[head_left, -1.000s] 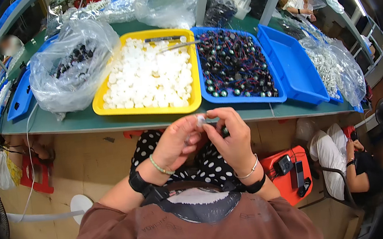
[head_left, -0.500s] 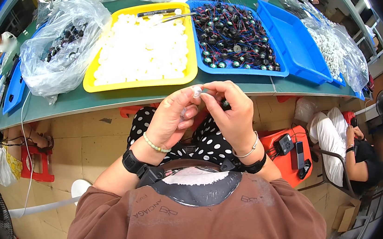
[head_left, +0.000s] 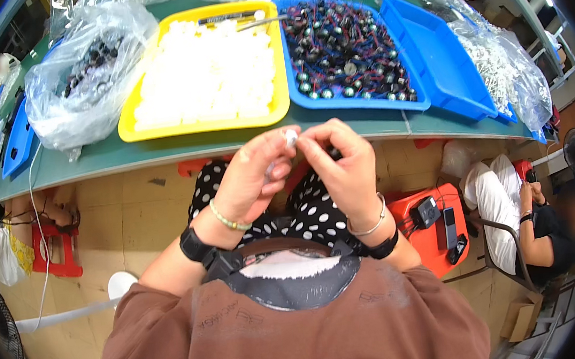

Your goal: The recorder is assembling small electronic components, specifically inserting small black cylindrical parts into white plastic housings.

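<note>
Just off the table's near edge, my left hand [head_left: 248, 173] is closed, pinching a small white plastic part [head_left: 290, 138] between thumb and fingertips. Something pale also shows in its curled lower fingers, too small to name. My right hand [head_left: 345, 163] is closed right beside the white part, thumb and forefinger pressed together; a dark bit [head_left: 334, 152] shows behind its fingers. Beyond my hands lies a yellow tray [head_left: 205, 126] full of white pieces, with tweezers [head_left: 262, 22] and a black pen-like stick across its far end. To its right, a blue tray [head_left: 378, 103] holds small black round components with red and blue wires.
A clear plastic bag [head_left: 56, 113] with black parts lies at left on the green table [head_left: 179, 147]. Another blue tray [head_left: 443, 58] and a bag of white parts [head_left: 496, 63] are at right. Below right, a red stool [head_left: 431, 241] carries dark devices near a seated person.
The whole view has shifted slightly. My left hand still pinches the white part, which looks slightly turned; my right fingertips stay close to it.
</note>
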A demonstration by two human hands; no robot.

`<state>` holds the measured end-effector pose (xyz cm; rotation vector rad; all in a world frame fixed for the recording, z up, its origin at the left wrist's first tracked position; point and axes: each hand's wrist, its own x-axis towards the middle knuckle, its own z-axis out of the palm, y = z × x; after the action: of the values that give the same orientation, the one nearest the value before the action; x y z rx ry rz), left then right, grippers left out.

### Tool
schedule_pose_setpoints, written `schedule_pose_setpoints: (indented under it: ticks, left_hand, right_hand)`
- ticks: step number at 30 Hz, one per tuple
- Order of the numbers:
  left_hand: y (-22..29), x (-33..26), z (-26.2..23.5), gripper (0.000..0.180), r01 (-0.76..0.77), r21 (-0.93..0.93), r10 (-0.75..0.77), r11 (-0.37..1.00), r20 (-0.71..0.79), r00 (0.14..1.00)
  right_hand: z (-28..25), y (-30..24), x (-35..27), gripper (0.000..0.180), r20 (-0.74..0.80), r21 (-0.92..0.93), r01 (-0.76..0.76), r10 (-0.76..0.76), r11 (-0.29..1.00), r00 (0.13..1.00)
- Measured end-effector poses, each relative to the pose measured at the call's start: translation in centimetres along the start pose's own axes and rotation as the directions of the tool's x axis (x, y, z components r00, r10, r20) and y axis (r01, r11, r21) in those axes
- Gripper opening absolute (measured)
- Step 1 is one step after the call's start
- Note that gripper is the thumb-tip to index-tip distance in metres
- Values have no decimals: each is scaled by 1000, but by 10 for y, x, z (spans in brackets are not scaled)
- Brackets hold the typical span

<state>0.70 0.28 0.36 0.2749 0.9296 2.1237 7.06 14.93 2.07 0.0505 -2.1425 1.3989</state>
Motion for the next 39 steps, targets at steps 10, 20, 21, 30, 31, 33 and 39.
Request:
schedule_pose_setpoints:
  ticks: [10, 20, 21, 30, 31, 33, 39]
  left_hand:
    - [-3, -8, 2, 27, 10, 127, -4, 992, -53, 999]
    - [5, -8, 6, 25, -67, 142, 70, 988, -21, 997]
    - [5, -7, 8, 26, -66, 154, 70, 986, -19, 997]
    - [5, -9, 16, 30, -51, 156, 55, 986, -21, 998]
    - [3, -7, 15, 30, -39, 125, 40, 991, -8, 999]
    - [3, -7, 12, 30, -50, 117, 49, 992, 8, 999]
    - [2, -6, 6, 23, 6, 11, -6, 1000, 6, 1000]
  right_hand:
    - [-3, -5, -5, 6, 21, 17, -18, 18, 1000, 1000]
    - [-3, -11, 2, 5, 27, 10, 58, -58, 998, 998]
    - [-5, -15, 1, 5, 13, -13, 64, -63, 998, 998]
    - [-9, -18, -5, 6, 35, 19, 63, -64, 998, 997]
    - [-8, -18, -4, 6, 15, 30, 45, -45, 999, 999]
    - [-5, -17, -3, 6, 20, 7, 61, -61, 998, 998]
    - [-1, -8, -7, 6, 18, 98, 0, -2, 995, 1000]
